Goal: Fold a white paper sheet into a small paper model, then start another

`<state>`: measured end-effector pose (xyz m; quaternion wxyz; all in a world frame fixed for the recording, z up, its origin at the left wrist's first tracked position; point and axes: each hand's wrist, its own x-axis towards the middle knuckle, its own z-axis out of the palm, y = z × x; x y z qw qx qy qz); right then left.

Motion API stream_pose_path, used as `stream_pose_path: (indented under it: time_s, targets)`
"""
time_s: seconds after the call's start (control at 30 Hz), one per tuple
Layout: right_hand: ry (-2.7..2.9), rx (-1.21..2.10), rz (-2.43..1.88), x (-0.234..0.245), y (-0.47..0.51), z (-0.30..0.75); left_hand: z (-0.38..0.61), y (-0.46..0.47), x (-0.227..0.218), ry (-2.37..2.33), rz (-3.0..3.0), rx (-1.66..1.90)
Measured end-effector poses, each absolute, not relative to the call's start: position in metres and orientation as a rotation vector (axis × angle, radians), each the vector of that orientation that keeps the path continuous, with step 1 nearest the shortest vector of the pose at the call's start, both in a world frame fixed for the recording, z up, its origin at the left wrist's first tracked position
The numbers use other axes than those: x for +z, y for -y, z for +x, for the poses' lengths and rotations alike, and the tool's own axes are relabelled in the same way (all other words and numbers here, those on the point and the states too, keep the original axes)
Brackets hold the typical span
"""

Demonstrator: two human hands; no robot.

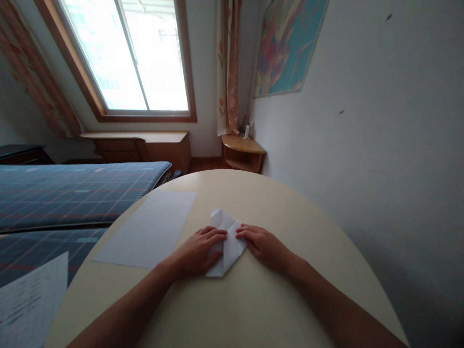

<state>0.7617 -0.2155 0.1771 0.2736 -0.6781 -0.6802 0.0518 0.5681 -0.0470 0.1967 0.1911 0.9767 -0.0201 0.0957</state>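
- Far left, a printed sheet (34, 304) shows beside the desk (290, 208), its print too blurred to read; the bed (79, 193) lies beyond.
- Next, a blank sheet (145, 232) lies flat on the desk, apart from the folded paper (232, 246).
- The left grip (201, 249) comes in from the left and lies over the paper's left side, fingers pointing right and thumb spread away from them toward the near end; it looks loosely open, pressing rather than pinching.
- The folded paper is on the desk between both grips, long axis running away from the person, a straight crease along it by the left fingertips.
- The right grip (263, 244) meets only the paper's right edge, fingers pointing left and slightly bent; its thumb is hidden, so whether it pinches cannot be told.
- Both touch the paper; the left reaches farther over it, a narrow gap parting the fingertips.
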Motion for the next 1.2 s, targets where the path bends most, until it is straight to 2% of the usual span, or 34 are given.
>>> stream_pose_path:
  time_s: [0.27, 0.5, 0.67, 0.93, 1.2]
  targets:
    - [1.716, 0.204, -1.820, 0.183, 0.218, 0.757, 0.566, 0.047, 0.198, -0.075, 2.686, 0.245]
    - [1.878, 0.325, -1.670, 0.203, 0.231, 0.763, 0.560, 0.052, 0.205, 0.130, 2.780, 0.224]
    - [1.991, 0.371, -1.720, 0.212, 0.237, 0.763, 0.558, 0.064, 0.208, 0.256, 2.759, 0.174]
    - [2.034, 0.348, -1.752, 0.211, 0.239, 0.759, 0.559, 0.082, 0.212, 0.212, 2.799, 0.182]
    - [2.004, 0.266, -1.840, 0.210, 0.234, 0.758, 0.558, 0.092, 0.212, -0.093, 2.897, 0.043]
